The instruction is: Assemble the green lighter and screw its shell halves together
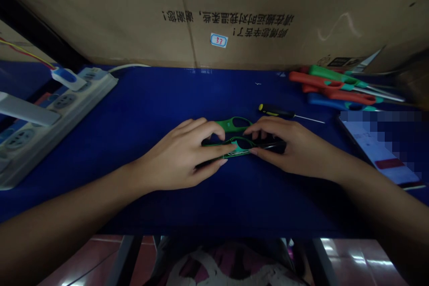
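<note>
An opened green long-reach lighter lies in two parts on the blue table. Its near part [243,142] shows a teal trigger, thin pale wires and a dark barrel to the right. My left hand [187,154] grips this part's left end, with a fingertip at the trigger and the thumb along the near edge. On the other side, my right hand [284,143] pinches the same part near its barrel, fingers bent. Just behind it lies the green shell half [231,124], close to the fingers of both hands. My palms hide some of the lighter.
A black and yellow screwdriver [276,111] lies behind my right hand. Several red, green and blue lighters [335,87] are piled at the back right, near a phone [378,147]. A power strip [67,111] runs along the left. The cardboard box [134,22] walls off the back.
</note>
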A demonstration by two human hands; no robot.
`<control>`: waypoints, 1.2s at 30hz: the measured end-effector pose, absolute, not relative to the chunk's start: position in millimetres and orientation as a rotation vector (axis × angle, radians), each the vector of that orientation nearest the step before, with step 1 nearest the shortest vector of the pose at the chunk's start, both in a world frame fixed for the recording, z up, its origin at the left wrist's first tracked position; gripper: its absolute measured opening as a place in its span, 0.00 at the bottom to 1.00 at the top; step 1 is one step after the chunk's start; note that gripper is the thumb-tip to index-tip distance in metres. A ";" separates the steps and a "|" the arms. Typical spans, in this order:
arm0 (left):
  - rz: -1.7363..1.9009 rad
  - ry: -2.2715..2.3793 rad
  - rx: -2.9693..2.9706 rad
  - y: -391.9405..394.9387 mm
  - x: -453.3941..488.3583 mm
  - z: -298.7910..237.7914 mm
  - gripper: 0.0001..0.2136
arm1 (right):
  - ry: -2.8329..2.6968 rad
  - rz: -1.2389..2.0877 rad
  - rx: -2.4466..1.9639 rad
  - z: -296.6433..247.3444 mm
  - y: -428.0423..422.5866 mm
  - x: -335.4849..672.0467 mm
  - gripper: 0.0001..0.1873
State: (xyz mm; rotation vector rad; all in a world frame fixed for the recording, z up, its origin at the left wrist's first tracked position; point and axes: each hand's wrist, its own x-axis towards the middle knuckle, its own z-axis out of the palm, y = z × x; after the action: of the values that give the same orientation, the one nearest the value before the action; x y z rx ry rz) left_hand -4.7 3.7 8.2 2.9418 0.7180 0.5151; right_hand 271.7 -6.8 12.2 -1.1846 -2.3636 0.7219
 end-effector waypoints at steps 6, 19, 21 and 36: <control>0.576 0.617 3.002 3.3 -5.0 9.3 0.09 | -2.277 0.445 -1.170 9.8 -1.2 271.1 0.10; 0.749 0.943 2.672 29.2 -14.9 5.0 0.13 | -2.367 0.249 -1.210 0.1 11.2 281.8 0.04; 0.656 0.963 2.664 38.9 -20.6 4.5 0.15 | -2.386 0.255 -1.214 -0.7 11.4 283.3 0.04; 0.332 0.951 2.848 42.6 -21.9 4.1 0.16 | -2.343 0.347 -1.424 3.3 12.7 287.5 0.08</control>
State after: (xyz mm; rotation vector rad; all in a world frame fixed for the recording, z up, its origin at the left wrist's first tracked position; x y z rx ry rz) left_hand -21.9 42.6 4.1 2.8479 0.9512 0.3320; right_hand 287.5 12.7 3.3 -1.4236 -2.3425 0.3468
